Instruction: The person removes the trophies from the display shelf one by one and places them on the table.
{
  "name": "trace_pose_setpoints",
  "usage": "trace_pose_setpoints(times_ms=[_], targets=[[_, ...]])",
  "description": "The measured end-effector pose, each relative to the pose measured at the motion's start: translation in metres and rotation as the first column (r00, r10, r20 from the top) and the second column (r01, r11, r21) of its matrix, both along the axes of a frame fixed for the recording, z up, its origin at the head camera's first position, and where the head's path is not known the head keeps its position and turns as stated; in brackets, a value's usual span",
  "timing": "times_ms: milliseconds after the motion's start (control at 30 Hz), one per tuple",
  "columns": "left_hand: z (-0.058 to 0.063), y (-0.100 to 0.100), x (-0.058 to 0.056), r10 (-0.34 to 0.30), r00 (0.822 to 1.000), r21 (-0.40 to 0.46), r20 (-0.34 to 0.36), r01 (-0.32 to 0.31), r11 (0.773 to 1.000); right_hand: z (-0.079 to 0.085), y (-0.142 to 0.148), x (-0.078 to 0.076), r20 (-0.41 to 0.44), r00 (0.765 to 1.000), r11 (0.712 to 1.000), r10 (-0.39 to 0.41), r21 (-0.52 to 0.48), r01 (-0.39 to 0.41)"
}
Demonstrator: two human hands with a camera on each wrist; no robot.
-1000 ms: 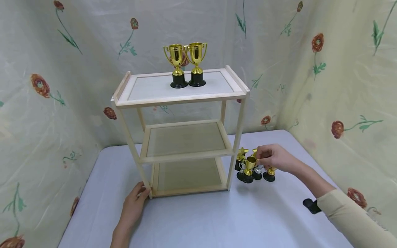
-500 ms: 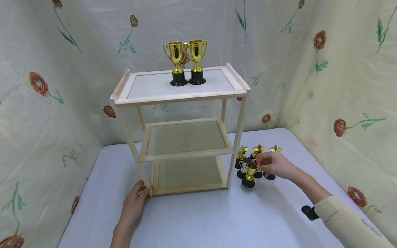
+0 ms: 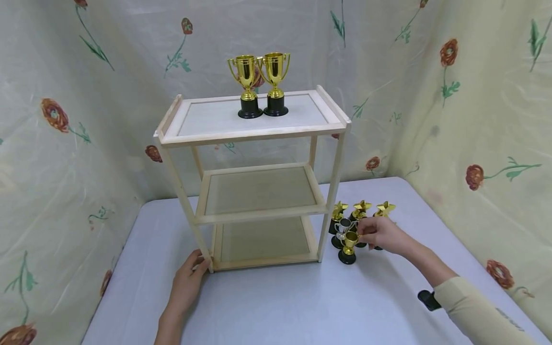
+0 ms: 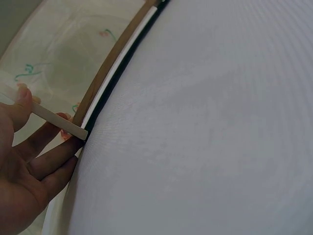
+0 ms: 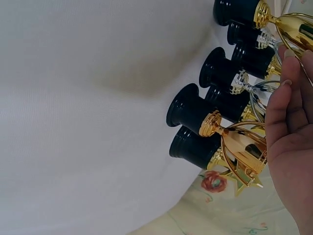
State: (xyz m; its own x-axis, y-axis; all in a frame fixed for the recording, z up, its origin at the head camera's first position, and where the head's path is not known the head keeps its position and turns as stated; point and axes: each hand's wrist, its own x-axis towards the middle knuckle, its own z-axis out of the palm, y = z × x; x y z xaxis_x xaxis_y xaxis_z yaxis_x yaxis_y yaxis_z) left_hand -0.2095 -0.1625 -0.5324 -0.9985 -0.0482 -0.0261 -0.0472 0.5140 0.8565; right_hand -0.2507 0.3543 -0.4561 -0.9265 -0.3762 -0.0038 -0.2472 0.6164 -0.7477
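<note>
A three-tier wooden shelf (image 3: pixel 211 122) stands on the white table, with two gold trophy cups (image 3: pixel 276 103) side by side on its top board. My left hand (image 3: pixel 186 282) grips the foot of its front left leg (image 4: pixel 58 121), thumb on one side and fingers on the other. Right of the shelf, my right hand (image 3: pixel 384 235) pinches one handle of a small gold trophy cup (image 3: pixel 347 257), upright at the front of a group. Behind that cup are a silver cup (image 3: pixel 345 225) and gold star trophies (image 3: pixel 361 207). A bronze-coloured cup (image 5: pixel 198 117) shows in the right wrist view.
The shelf's middle board (image 3: pixel 258 191) and bottom board (image 3: pixel 263 242) are bare. A small black object (image 3: pixel 429 300) lies on the table by the right sleeve. Flower-printed curtains (image 3: pixel 483 120) hang round the back and sides of the table (image 3: pixel 267 306).
My right hand has drawn the small gold cup forward out of the group, so the silver cup and the star trophies show more. The left hand stays at the shelf leg.
</note>
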Motion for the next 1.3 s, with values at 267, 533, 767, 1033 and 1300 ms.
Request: trace_pose_setpoints(times_ms=[267,533,767,1033,1300], targets=[[0.0,0.0,-0.001,-0.004,1.0,0.008,-0.014,0.004,1.0,-0.002,0.0,0.002,0.008,1.0,1.0,-0.007,0.011,0.007],[-0.002,0.0,-0.002,-0.002,1.0,0.006,-0.017,0.002,1.0,0.017,0.003,0.003,-0.046,0.997,0.993,-0.063,0.095,0.067],[-0.001,-0.002,-0.001,0.007,1.0,0.005,-0.025,-0.007,1.0,0.039,0.004,0.002,-0.128,0.985,0.982,-0.118,0.134,0.135],[-0.001,-0.001,-0.002,0.013,1.0,0.001,-0.024,-0.013,1.0,0.081,0.005,-0.002,-0.214,0.971,0.985,-0.108,0.11,0.134],[0.0,0.002,0.0,0.01,1.0,-0.009,-0.022,-0.011,1.0,0.119,-0.001,-0.008,-0.274,0.958,0.995,-0.086,0.031,0.098]])
